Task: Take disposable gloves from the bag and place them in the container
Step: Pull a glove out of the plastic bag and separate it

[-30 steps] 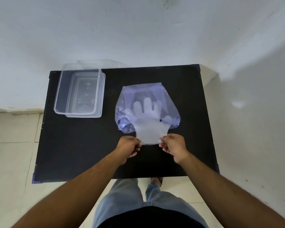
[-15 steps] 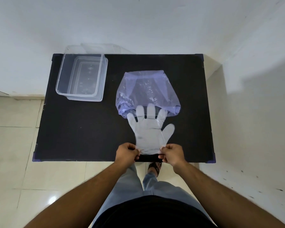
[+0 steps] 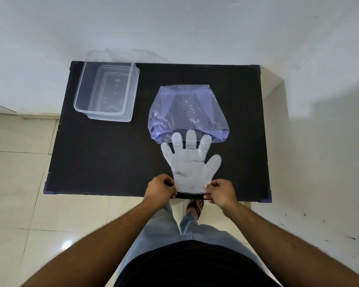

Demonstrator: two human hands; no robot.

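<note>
A clear disposable glove [image 3: 190,165] lies flat on the black table [image 3: 112,158], fingers pointing away from me, its fingertips just at the mouth of the bluish plastic bag [image 3: 188,112]. My left hand [image 3: 161,188] pinches the left corner of the glove's cuff and my right hand [image 3: 221,192] pinches the right corner, both at the table's near edge. The clear plastic container [image 3: 107,91] stands at the table's far left corner with nothing visible inside.
A white wall runs behind and to the right of the table. Something transparent, perhaps a lid [image 3: 131,55], leans behind the container. Tiled floor [image 3: 19,183] lies to the left. My legs and a sandalled foot [image 3: 195,206] are below the table's near edge.
Both hands have drawn the glove toward me, out of the bag. It was mostly inside the bag a second ago; now only its fingertips reach the bag's mouth.
</note>
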